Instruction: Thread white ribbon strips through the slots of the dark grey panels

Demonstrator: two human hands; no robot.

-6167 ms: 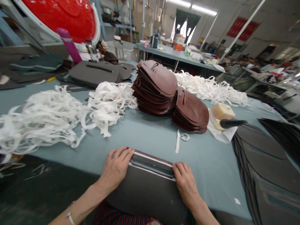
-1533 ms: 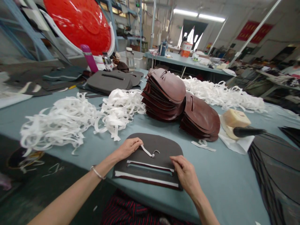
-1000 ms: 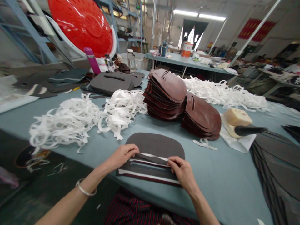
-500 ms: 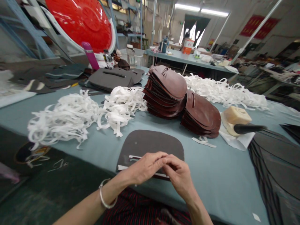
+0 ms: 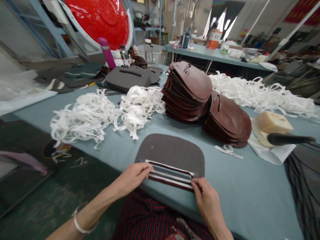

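Note:
A dark grey rounded panel (image 5: 172,148) lies at the table's near edge, with a long slot and a reddish-brown lower border. Across the slot a narrow white strip (image 5: 171,175) runs taut between my two hands. My left hand (image 5: 136,176) pinches its left end, and my right hand (image 5: 205,193) pinches its right end. More white tape lies along the slot's upper side and near the panel's lower edge. The fingertips hide both ends of the strip.
Behind the panel stand two stacks of brown leather pieces (image 5: 191,83). White strips pile up at left (image 5: 82,116) and far right (image 5: 262,93). A yellowish block (image 5: 272,123) and a black-handled tool (image 5: 290,139) sit on white paper at right.
My hands have moved apart from where they met above the panel, drawing the white strip out between them. The slot now shows. The view has shifted, so things appear farther right.

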